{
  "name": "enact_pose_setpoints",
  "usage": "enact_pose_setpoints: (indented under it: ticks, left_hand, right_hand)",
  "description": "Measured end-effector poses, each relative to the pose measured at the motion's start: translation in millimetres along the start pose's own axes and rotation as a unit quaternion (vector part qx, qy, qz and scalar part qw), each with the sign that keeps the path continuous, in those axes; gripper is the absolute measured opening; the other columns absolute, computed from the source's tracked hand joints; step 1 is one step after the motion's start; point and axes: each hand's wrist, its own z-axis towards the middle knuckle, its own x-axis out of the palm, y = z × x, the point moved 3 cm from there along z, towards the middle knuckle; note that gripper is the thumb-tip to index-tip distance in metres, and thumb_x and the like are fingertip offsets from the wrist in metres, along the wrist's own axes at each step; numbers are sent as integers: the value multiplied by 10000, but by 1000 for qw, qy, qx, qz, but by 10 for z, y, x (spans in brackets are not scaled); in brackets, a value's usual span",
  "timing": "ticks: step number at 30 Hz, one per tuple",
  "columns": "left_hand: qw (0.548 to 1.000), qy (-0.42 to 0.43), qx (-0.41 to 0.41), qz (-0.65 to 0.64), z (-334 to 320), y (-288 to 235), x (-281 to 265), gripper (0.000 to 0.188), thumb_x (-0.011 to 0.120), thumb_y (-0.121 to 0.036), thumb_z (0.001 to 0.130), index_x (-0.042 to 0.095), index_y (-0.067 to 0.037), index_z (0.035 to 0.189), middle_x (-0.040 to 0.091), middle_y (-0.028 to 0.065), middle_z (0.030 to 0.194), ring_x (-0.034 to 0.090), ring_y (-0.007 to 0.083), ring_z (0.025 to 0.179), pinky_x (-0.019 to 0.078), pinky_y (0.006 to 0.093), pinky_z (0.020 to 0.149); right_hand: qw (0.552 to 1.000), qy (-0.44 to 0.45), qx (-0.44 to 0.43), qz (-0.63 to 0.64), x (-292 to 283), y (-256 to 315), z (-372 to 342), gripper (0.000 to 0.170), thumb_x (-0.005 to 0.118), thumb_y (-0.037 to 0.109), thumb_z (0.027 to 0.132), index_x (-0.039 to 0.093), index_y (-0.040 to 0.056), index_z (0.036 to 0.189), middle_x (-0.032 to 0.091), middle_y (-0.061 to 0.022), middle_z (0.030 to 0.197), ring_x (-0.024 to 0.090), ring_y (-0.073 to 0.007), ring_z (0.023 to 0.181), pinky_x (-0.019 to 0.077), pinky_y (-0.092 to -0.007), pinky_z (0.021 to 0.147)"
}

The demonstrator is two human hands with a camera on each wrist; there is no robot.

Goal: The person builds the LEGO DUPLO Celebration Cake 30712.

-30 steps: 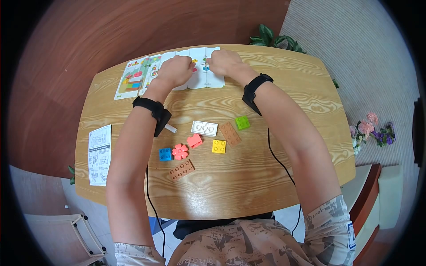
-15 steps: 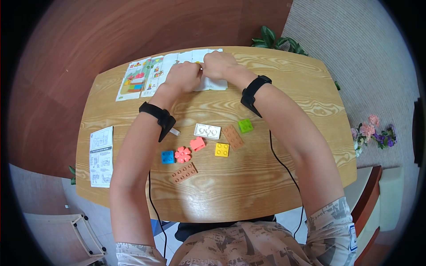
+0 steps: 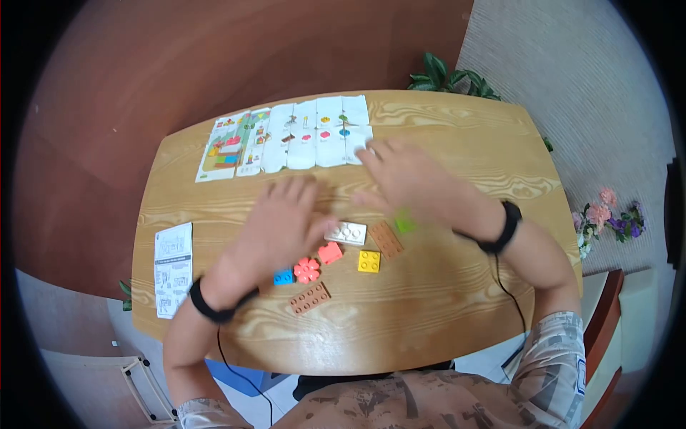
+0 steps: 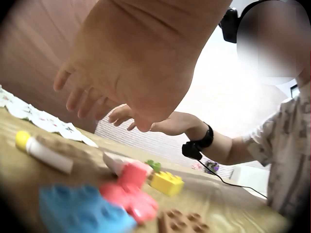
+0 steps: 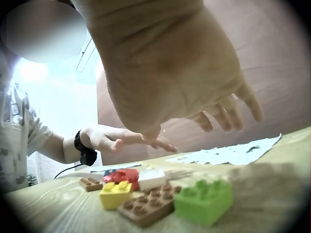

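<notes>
Seen from the person's seat, with 12 o'clock at the far table edge, the left hand [image 3: 275, 225] is open, palm down, fingers spread and pointing towards 1 o'clock. It holds nothing and hovers above the table [image 3: 429, 322]. The right hand [image 3: 411, 179] is open too, empty and palm down, its fingers apart and pointing towards 10 o'clock. Both hands are blurred in the head view. The left forearm runs up towards 1 o'clock, the right towards 10, each with a black band at the wrist.

Between and below the hands lies the white brick [image 3: 350, 234], hollow side up, its long axis running roughly from 9 to 3 o'clock. At its 2 to 3 o'clock is the green brick [image 3: 405, 223], partly hidden by the right hand. At 4 is a brown brick [image 3: 386, 239], long axis from 11 to 5; at 5, the yellow brick [image 3: 369, 262]; at 7, the pink brick [image 3: 330, 253].

The flower [image 3: 306, 270] is at the pink brick's 8 o'clock, with the blue brick [image 3: 284, 277] just beside it. Below the flower, a second brown brick [image 3: 309, 299] points from 8 to 2.

The left wrist view shows a white tube [image 4: 51, 156] with a yellow end.

Farther out, the unfolded sheet [image 3: 275, 154] is at 11 and the leaflet [image 3: 174, 270] near 9.
</notes>
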Motion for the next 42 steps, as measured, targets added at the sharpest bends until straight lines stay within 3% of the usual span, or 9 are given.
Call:
enact_pose_setpoints:
  ticks: [4,7,23,28,31,34,37,41,42]
  left_hand:
    - [999,38,35,-10,-443,-241,227,893,561,-642,956,346,-35,1575,376,225,1591,358,428,1477,277,657,1182]
    - [996,81,23,-17,-500,-308,410,984,587,-692,918,284,-53,1602,287,224,1650,273,425,1531,231,653,1205]
    - [996,60,58,-15,-297,-367,431,847,685,-462,938,323,-39,1577,383,221,1587,373,398,1478,342,535,1181]
    - [995,75,55,35,-253,-444,242,835,758,-369,877,374,-62,1552,507,174,1470,528,353,1342,456,466,1073]
    - [994,64,56,76,-257,-538,149,825,783,-332,849,405,-90,1541,552,154,1399,596,316,1248,513,418,982]
    - [991,52,54,113,-269,-609,190,741,755,-303,867,448,-101,1510,562,153,1370,612,283,1186,528,407,940]
    - [984,2,43,176,-323,-630,284,638,701,-268,889,487,-94,1465,575,149,1341,598,269,1173,528,404,910]
    - [973,-64,78,206,-355,-677,279,602,710,-243,851,511,-109,1402,575,149,1343,578,288,1210,534,380,883]
    - [965,-111,111,210,-368,-688,269,450,661,-197,848,579,-86,1276,599,117,1243,585,262,1140,521,349,832]
  right_hand:
    - [995,74,-7,61,140,178,-499,821,606,528,982,371,-51,1515,427,-288,1520,406,-427,1432,341,-535,1168]
    - [992,111,6,61,341,246,-593,868,612,542,974,323,-52,1537,369,-295,1565,373,-446,1454,333,-550,1173]
    - [989,134,-9,65,326,433,-608,887,599,585,969,335,-48,1532,383,-266,1559,367,-417,1468,343,-552,1176]
    - [977,177,-3,116,168,391,-627,891,694,536,916,368,-24,1527,409,-273,1540,387,-415,1454,341,-544,1176]
    - [990,128,52,32,-33,324,-744,786,774,404,877,440,-4,1460,486,-253,1447,490,-400,1364,454,-513,1082]
    - [967,236,99,5,-119,273,-668,634,812,267,834,520,19,1339,555,-209,1303,617,-386,1193,557,-465,918]
    - [976,203,82,-22,98,231,-686,461,799,171,816,589,5,1191,611,-179,1151,697,-354,1036,592,-428,798]
    - [976,205,72,7,100,242,-656,417,758,94,809,588,-1,1178,629,-199,1111,709,-384,947,591,-455,775]
    - [974,216,70,15,33,290,-628,403,754,87,807,590,-3,1164,633,-200,1099,707,-386,946,590,-459,772]
